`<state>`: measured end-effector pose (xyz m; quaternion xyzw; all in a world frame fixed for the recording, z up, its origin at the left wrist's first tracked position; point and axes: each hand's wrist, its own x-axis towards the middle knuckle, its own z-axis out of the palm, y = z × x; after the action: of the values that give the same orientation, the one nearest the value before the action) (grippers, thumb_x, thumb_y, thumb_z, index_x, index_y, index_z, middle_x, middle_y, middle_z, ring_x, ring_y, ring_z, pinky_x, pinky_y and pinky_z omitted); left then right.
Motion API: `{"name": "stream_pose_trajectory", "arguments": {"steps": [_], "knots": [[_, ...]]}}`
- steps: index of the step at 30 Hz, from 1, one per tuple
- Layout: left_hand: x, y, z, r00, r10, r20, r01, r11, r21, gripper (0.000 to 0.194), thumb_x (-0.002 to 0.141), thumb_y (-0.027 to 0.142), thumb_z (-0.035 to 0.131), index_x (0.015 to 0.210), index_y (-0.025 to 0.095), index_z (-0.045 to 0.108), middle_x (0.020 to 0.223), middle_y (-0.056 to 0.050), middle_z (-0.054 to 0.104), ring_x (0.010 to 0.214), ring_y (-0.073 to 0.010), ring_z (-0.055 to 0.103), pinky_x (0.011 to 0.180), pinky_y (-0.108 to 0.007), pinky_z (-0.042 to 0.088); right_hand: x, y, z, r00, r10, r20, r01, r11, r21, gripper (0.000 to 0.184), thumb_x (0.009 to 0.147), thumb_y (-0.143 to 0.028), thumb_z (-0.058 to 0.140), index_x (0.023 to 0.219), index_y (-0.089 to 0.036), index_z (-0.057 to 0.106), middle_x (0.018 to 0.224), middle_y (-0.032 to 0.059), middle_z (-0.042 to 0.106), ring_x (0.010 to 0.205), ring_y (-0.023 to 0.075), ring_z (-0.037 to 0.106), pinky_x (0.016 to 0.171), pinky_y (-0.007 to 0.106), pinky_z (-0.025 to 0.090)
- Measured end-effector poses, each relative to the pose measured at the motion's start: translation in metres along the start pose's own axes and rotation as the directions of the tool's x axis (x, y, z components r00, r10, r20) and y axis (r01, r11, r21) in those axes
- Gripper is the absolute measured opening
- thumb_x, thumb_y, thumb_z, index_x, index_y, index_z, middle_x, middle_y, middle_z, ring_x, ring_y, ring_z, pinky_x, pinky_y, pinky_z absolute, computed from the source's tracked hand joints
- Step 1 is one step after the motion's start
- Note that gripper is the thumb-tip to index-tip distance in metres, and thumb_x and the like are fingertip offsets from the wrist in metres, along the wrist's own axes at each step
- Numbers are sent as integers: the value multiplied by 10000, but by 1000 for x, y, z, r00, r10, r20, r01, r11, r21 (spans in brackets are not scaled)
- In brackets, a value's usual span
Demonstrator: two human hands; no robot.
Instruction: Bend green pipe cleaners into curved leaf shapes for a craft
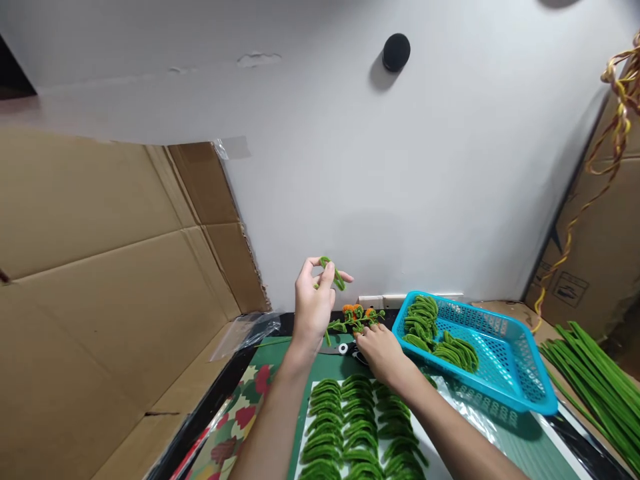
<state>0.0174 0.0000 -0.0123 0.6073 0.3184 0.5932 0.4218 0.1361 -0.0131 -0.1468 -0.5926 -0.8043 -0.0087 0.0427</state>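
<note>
My left hand (313,300) is raised in front of the wall, its thumb and index finger pinching a bent green pipe cleaner (339,281). Lower down, my right hand (379,344) reaches over the back of the green mat with its fingers curled downward; whatever they hold is hidden. Beside it lies a pair of scissors (330,350), partly covered by that hand, the blades pointing left. Just behind are orange flowers with green stems (353,311). Rows of curved green pipe cleaner pieces (361,427) lie on a white sheet below my hands.
A blue basket (543,393) on the right holds bundles of bent green pieces. Long straight green pipe cleaners (595,383) lie farther right. Cardboard (100,267) borders the left side, with clear plastic (245,333) near it. Yellow-brown twisted wire (570,233) hangs at right.
</note>
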Motion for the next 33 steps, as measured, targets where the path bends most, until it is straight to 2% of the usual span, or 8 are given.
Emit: {"name": "stream_pose_trajectory", "arguments": {"steps": [6,10,13,21,26,28,31,33], "knots": [[3,-5,-4,999,25,-21,-26,999,-20,286,932,436,699,1028,209,554,696,36,650,419,-36,297,404,-167,196,2,2,12,999,29,26,-28,999,-18,394,1004,-403,667,1322,-176,624,1324,101,650,1122,248,678,947,479,593],[4,-3,-8,999,37,-36,-36,999,15,307,920,467,705,983,169,665,753,15,625,443,-33,271,396,-190,181,2,5,10,1000,21,14,-22,999,24,356,971,-243,676,1304,-130,622,1209,135,701,1036,252,711,868,395,582],[5,-1,-12,998,36,-57,-33,999,42,343,904,500,712,921,157,700,772,8,614,449,-33,253,387,-200,155,-1,7,3,1000,13,-11,-12,998,63,407,843,-70,656,1244,-136,641,1110,155,736,966,271,731,757,326,510],[8,3,-25,992,54,-118,-55,998,-2,351,917,523,708,1005,184,682,622,64,490,433,-44,270,394,-165,181,-19,25,-46,985,36,-169,-9,987,159,418,763,-32,592,1117,-226,705,959,85,762,904,251,717,687,299,379],[9,5,-34,983,84,-165,-89,996,-25,334,927,506,704,984,178,678,649,59,471,453,-45,281,402,-163,185,-34,50,-81,919,184,-349,-80,953,291,420,827,-144,617,1227,-270,638,1065,50,771,909,233,716,659,283,396],[9,4,-36,980,108,-167,-111,994,-4,332,939,504,691,987,176,679,653,58,464,460,-51,290,408,-169,196,-39,61,-91,850,298,-435,-39,859,511,362,841,-210,656,1199,-263,638,986,29,769,815,212,703,647,284,442],[10,1,-35,975,166,-150,-155,985,77,334,959,506,660,990,174,687,648,53,465,470,-69,311,427,-190,233,-44,70,-100,751,420,-509,234,552,801,389,781,-309,793,1138,-226,662,798,5,718,696,197,667,604,295,505],[9,-1,-34,962,222,-157,-197,967,158,320,967,491,647,969,175,700,650,41,481,510,-92,377,472,-200,297,-47,67,-103,698,434,-570,436,376,818,521,760,-372,849,1214,-227,639,754,-12,682,645,182,645,562,291,516]]}}
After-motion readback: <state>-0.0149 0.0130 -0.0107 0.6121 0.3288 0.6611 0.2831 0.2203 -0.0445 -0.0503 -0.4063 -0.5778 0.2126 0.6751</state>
